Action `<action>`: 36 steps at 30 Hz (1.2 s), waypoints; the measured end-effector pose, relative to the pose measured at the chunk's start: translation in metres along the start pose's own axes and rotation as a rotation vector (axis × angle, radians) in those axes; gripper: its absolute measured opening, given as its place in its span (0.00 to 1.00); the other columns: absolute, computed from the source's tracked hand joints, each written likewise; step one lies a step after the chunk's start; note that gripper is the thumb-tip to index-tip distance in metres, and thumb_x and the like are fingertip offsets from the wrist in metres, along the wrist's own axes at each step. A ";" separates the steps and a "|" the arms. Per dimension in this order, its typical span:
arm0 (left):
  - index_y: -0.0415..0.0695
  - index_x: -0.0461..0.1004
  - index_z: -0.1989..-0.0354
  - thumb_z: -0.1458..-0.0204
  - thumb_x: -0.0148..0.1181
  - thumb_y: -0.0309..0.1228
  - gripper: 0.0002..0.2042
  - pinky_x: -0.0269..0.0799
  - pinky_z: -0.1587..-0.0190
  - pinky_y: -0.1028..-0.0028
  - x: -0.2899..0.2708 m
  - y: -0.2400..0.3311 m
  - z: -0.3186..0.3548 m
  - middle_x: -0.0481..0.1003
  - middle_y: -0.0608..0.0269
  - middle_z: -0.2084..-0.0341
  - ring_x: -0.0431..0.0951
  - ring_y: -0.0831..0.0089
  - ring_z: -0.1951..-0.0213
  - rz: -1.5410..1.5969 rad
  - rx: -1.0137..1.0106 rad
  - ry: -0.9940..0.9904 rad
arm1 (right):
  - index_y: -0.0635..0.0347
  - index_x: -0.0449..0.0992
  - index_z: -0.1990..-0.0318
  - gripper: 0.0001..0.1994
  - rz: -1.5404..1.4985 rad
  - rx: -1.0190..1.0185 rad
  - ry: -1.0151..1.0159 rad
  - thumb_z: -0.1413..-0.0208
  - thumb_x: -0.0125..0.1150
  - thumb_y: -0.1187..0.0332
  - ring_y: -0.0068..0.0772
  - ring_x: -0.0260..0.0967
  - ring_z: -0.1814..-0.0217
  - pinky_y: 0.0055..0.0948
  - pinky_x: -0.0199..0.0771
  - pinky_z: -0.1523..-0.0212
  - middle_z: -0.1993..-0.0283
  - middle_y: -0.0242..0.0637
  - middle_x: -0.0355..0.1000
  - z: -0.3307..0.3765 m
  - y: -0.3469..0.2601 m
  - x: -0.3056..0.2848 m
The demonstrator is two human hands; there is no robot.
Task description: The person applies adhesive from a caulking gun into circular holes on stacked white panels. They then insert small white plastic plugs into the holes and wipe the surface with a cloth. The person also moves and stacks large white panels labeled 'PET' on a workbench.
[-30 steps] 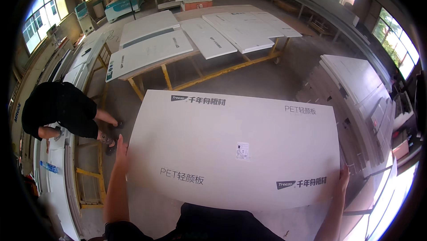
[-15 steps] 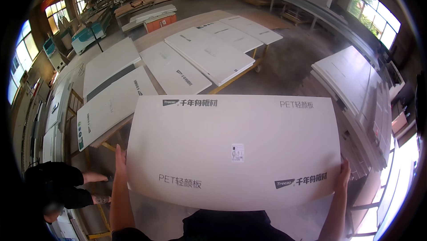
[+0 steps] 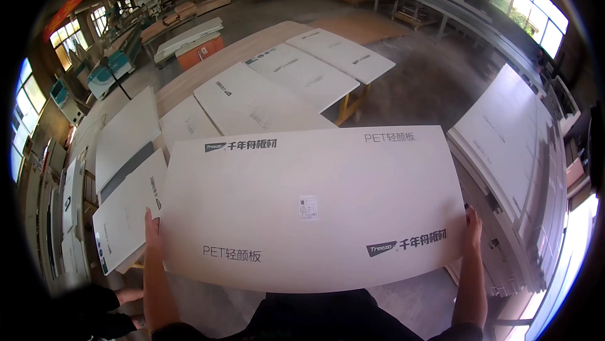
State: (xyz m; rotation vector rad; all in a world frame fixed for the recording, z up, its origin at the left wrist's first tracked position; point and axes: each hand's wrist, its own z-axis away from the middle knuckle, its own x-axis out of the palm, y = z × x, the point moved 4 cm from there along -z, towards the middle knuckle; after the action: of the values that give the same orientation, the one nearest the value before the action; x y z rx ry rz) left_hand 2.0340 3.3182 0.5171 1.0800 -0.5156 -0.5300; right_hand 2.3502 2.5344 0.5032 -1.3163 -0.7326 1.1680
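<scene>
Swung further left since earlier, large white rectangular laminated board (image 3: 315, 205) rides mid-carry, left hand (image 3: 151, 231) and right hand (image 3: 471, 231) clamping its side edges, not yet set among white panels on yellow-legged trestle table (image 3: 277, 83) at 12 o'clock.

A single head-worn fisheye view looks steeply down and forward from close above a large white rectangular board (image 3: 312, 205), which fills the near centre; a long wooden workbench (image 3: 252, 57) recedes far left.

The view has swung left: the counter (image 3: 189, 89) with its white panels (image 3: 258, 102), earlier straight ahead above the held board (image 3: 309, 202), now runs up-left. The crouching person (image 3: 94, 306), earlier at mid-left, sits at the lower-left corner.
</scene>
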 end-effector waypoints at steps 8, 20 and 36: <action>0.31 0.74 0.57 0.44 0.37 0.65 0.40 0.73 0.61 0.74 0.091 0.024 -0.177 0.78 0.56 0.66 0.77 0.71 0.66 -0.085 -0.015 0.082 | 0.65 0.78 0.65 0.20 0.010 0.006 -0.123 0.40 0.50 0.54 0.24 0.66 0.67 0.27 0.65 0.63 0.68 0.32 0.72 -0.177 -0.043 0.140; 0.30 0.71 0.52 0.47 0.43 0.67 0.42 0.70 0.53 0.71 0.260 0.127 -0.301 0.75 0.52 0.59 0.76 0.68 0.59 -0.403 -0.253 0.171 | 0.67 0.77 0.61 0.21 0.381 0.073 -0.277 0.42 0.50 0.54 0.28 0.69 0.65 0.30 0.68 0.61 0.66 0.36 0.73 -0.383 -0.189 0.280; 0.40 0.68 0.43 0.39 0.42 0.57 0.31 0.70 0.48 0.63 0.516 0.268 -0.340 0.73 0.45 0.53 0.75 0.58 0.53 -0.571 -0.498 0.038 | 0.77 0.77 0.60 0.26 1.102 0.149 -0.608 0.45 0.55 0.53 0.41 0.76 0.62 0.37 0.73 0.60 0.63 0.55 0.76 -0.678 -0.234 0.350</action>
State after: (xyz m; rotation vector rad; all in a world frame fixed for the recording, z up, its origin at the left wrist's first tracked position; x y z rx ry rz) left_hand 2.6821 3.3237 0.7018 0.7421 -0.0174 -1.0723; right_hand 3.1371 2.6614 0.5437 -1.2366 -0.2641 2.5222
